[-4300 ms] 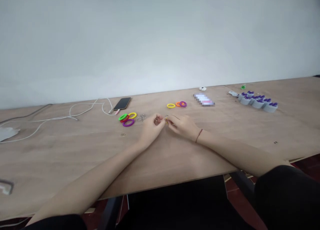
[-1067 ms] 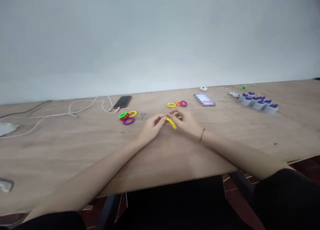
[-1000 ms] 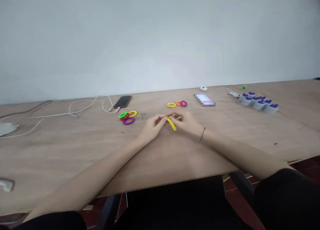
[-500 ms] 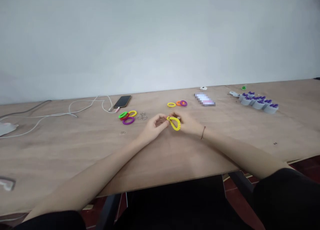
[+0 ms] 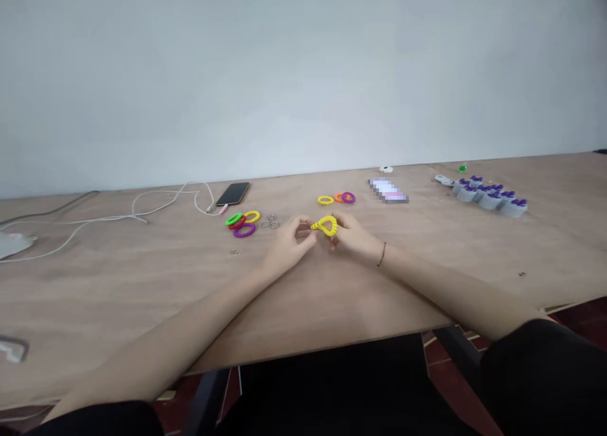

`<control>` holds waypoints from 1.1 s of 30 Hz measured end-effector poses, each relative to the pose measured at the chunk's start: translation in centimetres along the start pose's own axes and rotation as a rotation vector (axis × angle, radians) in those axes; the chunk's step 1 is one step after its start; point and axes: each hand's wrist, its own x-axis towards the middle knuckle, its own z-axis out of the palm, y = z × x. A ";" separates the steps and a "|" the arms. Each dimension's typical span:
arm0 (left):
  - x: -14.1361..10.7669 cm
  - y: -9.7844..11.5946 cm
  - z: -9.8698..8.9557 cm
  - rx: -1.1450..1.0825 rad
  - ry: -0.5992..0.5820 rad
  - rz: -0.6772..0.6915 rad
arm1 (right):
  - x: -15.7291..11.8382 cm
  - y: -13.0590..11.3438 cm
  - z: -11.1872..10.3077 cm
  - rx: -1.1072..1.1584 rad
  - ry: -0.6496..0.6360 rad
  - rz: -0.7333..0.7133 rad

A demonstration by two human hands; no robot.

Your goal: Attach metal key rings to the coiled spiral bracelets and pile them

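Head view gives me the whole plywood desk [image 5: 142,284] spanning the frame below a pale wall [image 5: 303,76]. At the left of the frame, a white cable [image 5: 156,206] trails along the desk towards a black phone [image 5: 232,194] near the far edge. Upper right of the frame, grey cups with purple tops [image 5: 490,194] stand clustered together, and left of them lies a pixelated object [image 5: 389,191] I can't identify.

Mid-frame, I count 4 spiral bands [image 5: 241,223] in green, red, yellow and purple, overlapping in a loose pile. Just right of them lies a small bunch of metal key rings [image 5: 270,221]. Another 3 bands [image 5: 336,198], yellow, orange and purple, sit further right, near the far edge.

At centre, my left hand [image 5: 289,243] and right hand [image 5: 353,235] are close together, both pinching a yellow spiral band [image 5: 327,225] held just above the desk, looped into a rough teardrop. A thin dark cord [image 5: 382,254] circles my right wrist.
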 end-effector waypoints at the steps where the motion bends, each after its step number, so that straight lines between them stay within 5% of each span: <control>1: 0.0 0.0 0.0 -0.017 -0.011 0.002 | 0.0 -0.1 0.1 0.047 -0.002 0.021; 5: 0.1 0.0 0.0 -0.005 -0.023 -0.003 | 0.0 -0.3 0.0 0.084 -0.020 0.042; 13: 0.3 -0.5 -0.2 -0.202 -0.153 -0.109 | -0.1 -0.3 -1.8 -0.331 -0.093 -0.214; 19: 0.3 -0.9 0.1 -0.266 -0.118 -0.117 | 0.1 -0.7 -1.4 -0.174 -0.065 -0.047; 25: 0.1 -0.6 0.3 -0.219 -0.082 -0.077 | -0.2 -0.8 -0.1 0.081 0.096 0.148; 33: -0.1 -0.2 1.1 -0.086 -0.044 -0.071 | -0.4 -0.3 0.4 -0.096 0.129 0.033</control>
